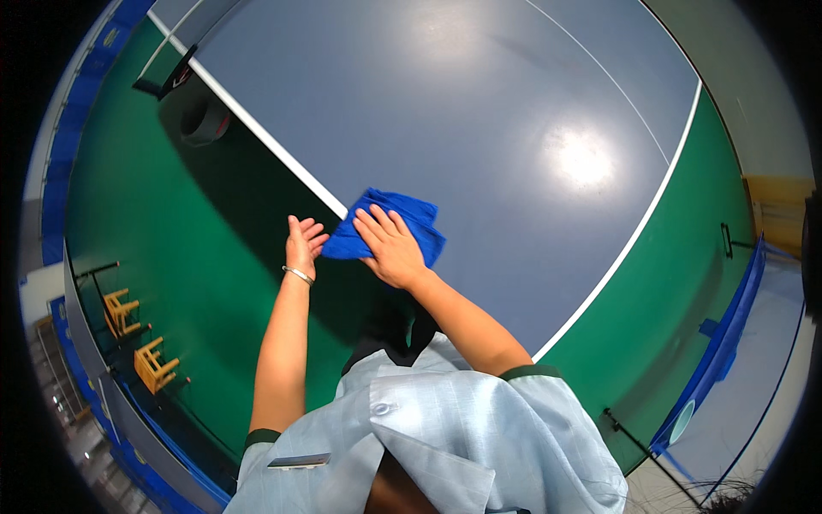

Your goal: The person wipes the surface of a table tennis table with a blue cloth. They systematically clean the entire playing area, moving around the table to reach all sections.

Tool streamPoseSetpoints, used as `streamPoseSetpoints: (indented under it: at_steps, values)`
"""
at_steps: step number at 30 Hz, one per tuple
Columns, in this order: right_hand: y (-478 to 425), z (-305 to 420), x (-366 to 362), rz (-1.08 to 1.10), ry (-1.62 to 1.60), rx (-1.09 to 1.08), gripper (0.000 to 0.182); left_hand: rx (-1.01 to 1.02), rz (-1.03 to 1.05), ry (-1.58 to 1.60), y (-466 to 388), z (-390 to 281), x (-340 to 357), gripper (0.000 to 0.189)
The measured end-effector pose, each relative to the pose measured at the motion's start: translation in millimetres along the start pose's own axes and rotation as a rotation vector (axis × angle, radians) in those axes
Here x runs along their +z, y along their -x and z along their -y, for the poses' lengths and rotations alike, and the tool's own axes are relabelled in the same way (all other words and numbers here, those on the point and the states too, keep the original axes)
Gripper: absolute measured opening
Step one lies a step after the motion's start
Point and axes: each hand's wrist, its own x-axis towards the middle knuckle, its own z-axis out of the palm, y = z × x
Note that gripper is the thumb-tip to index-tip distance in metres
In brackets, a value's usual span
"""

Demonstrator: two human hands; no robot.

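Note:
A blue cloth (424, 225) lies folded on the corner of a grey-blue table tennis table (475, 167) with white edge lines. My right hand (389, 247) rests flat on the cloth, palm down, fingers nearly together, pressing it rather than visibly grasping it. Just past the table's left edge, my left hand (304, 243) is raised above the green floor with its fingers apart and holds nothing. Its fingertips come close to the cloth's left corner; whether they touch it, I cannot tell. A metal bracelet circles my left wrist.
The net post (176, 74) is clamped at the table's upper left edge, near a dark round bin (205, 122) on the green floor (128, 193). Wooden stools (154, 365) stand at the lower left beside low barriers. A blue barrier (719, 353) runs along the right.

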Motion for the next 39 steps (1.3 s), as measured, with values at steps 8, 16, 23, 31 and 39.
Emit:
streamPoseSetpoints:
  at_steps: [8, 16, 23, 31, 39]
  values:
    - [108.2, -58.7, -62.0, -0.329, 0.231, 0.616, 0.067, -0.035, -0.171, -0.007, -118.3, -96.9, -1.2, 0.079]
    - [140.3, -90.7, -45.3, -0.615, 0.539, 1.141, 0.069, -0.252, -0.208, 0.462, -184.7, -174.2, 14.8, 0.051]
    - [-50.2, -29.9, -4.4, -0.519, 0.307, 0.833, 0.077, -0.289, -0.512, 0.279, -212.4, -178.5, 20.5, 0.048]
    - [-237.9, 30.8, 45.0, -0.287, 0.049, 0.366, 0.073, -0.251, -0.512, -0.266, -233.6, -177.9, 7.6, 0.035]
    - [-114.8, -18.9, 5.3, -0.554, 0.255, 0.777, 0.071, -0.416, -0.616, 0.162, -214.1, -191.9, 21.9, 0.033]
